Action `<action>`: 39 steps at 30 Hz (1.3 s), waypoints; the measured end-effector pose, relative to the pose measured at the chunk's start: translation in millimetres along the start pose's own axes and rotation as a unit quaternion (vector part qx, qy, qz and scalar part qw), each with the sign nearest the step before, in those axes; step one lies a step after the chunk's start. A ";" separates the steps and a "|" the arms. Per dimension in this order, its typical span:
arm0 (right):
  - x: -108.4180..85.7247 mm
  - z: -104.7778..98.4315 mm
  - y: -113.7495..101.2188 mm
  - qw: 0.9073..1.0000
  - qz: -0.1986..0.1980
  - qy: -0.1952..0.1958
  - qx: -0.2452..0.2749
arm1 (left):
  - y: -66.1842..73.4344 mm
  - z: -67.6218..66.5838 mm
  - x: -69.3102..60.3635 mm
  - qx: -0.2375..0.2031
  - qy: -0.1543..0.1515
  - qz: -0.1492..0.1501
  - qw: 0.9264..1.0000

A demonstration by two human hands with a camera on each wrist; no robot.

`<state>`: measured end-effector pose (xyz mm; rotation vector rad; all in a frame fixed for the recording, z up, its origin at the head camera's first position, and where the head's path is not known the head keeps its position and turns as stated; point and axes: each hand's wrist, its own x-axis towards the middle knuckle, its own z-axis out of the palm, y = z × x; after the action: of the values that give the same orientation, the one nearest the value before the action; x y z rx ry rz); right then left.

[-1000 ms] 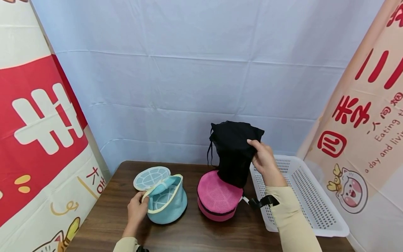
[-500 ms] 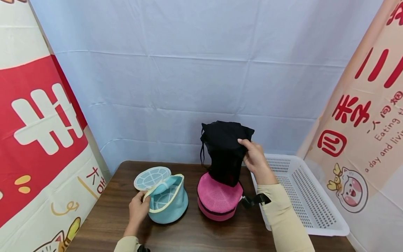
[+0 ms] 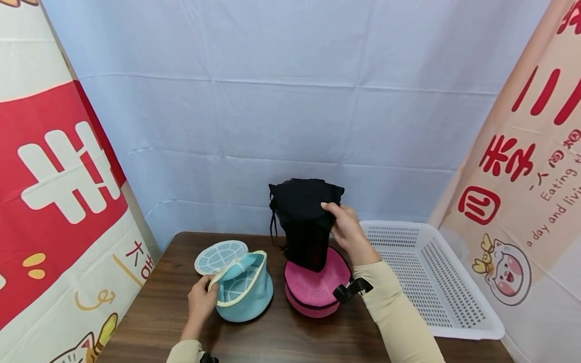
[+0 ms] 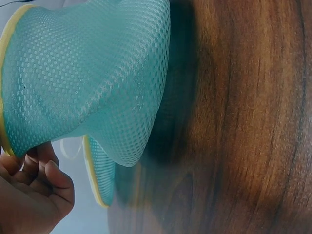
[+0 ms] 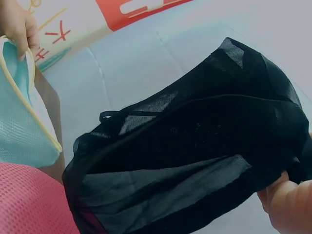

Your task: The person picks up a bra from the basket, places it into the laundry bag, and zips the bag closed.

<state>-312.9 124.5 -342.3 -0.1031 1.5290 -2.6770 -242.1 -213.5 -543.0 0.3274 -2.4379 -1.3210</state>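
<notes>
My left hand (image 3: 201, 302) pinches the yellow-trimmed rim of a round teal mesh laundry bag (image 3: 246, 308). The bag stands on the table with its mouth open and its round lid (image 3: 221, 257) folded back behind it. In the left wrist view, the fingers curl at the edge of the teal mesh (image 4: 87, 73). My right hand (image 3: 348, 229) grips the right side of a black drawstring bag (image 3: 301, 217), held up over the back of a round pink mesh laundry bag (image 3: 320, 290). The black cloth (image 5: 195, 131) fills much of the right wrist view, where only part of that hand shows.
A white perforated plastic basket (image 3: 472, 330) stands at the right of the brown wooden table (image 3: 290, 335). Behind the table hangs a pale blue cloth (image 3: 281, 101). Printed cloths hang at the left and right sides.
My right hand has carried the black bag leftward, from the right part of the pink bag toward the teal one. The left hand keeps its grip on the rim, shifting very slightly right.
</notes>
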 end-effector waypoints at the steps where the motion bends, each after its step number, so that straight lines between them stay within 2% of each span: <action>1: 0.8 1.9 2.2 1.000 -0.002 0.000 0.004 | -0.4 0.3 0.0 0.001 0.001 0.000 1.000; 10: 5.2 18.1 21.6 1.000 0.004 -0.006 0.017 | -0.7 1.4 0.1 0.000 0.007 0.005 1.000; 19: 9.5 31.6 38.4 0.999 0.018 -0.027 0.022 | -2.6 2.4 0.5 0.001 0.017 0.003 1.000; 28: 11.5 42.7 53.3 0.998 0.040 -0.040 0.008 | -0.3 2.8 -1.0 -0.003 0.017 0.002 1.000; 39: 16.8 50.4 72.5 0.998 0.058 -0.018 0.021 | 0.8 3.3 -1.2 -0.004 0.015 0.006 1.000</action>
<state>-324.1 43.1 -378.8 -0.0599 1.4221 -2.6013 -242.4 -210.1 -544.3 0.3276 -2.4058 -1.3101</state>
